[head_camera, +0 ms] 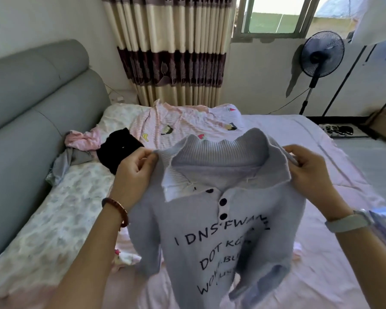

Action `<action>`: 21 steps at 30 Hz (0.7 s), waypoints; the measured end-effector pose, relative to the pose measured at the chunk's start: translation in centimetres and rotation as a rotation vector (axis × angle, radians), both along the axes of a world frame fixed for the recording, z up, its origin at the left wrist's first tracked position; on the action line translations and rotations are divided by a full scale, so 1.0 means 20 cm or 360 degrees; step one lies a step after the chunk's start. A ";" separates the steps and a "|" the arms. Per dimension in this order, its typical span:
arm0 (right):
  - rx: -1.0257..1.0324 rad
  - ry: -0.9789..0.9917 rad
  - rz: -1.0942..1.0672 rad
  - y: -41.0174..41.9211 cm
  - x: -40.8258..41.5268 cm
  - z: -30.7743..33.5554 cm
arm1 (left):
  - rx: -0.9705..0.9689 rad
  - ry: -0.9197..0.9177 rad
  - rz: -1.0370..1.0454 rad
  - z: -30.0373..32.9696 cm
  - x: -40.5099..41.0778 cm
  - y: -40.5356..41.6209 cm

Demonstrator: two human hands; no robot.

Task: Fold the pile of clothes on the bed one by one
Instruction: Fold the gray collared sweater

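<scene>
We hold the grey sweater (212,230) up above the bed (334,253), its printed front facing us. Our left hand (136,172) pinches one shoulder and our right hand (310,172) grips the other. More clothes (118,146) lie heaped near the headboard (31,97).

Sweater (221,237): soft matt grey knit, ribbed collar, glossy dark buttons. Headboard (31,90): smooth grey upholstery. Bed (310,264): matt pink cloth sheet.

Grey sweater (212,237) front, black print partly legible: "I DNS'FWA", "DOT K", rest creased
</scene>
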State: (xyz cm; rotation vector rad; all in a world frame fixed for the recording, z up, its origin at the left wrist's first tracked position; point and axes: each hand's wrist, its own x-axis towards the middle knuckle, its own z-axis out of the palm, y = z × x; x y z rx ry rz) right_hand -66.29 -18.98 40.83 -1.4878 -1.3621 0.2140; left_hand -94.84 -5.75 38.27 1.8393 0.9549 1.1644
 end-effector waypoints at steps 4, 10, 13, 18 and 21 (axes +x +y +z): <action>-0.0212 -0.0069 -0.0095 0.40 0.07 -0.14 | -0.0053 0.0185 0.0146 -0.14 0.10 0.41; -0.0824 -0.0386 -0.0484 1.30 0.29 -0.49 | -0.0089 0.0985 0.0467 -0.42 0.42 1.26; -0.1071 -0.0359 -0.0338 1.52 0.32 -0.79 | -0.0363 0.1304 0.0513 -0.66 0.51 1.42; -0.1435 -0.0308 -0.0236 1.23 0.25 -1.37 | -0.0458 0.1592 0.0047 -1.24 0.59 1.12; -0.1751 -0.0045 -0.0369 0.92 0.26 -1.65 | -0.0676 0.1668 -0.0168 -1.55 0.60 0.86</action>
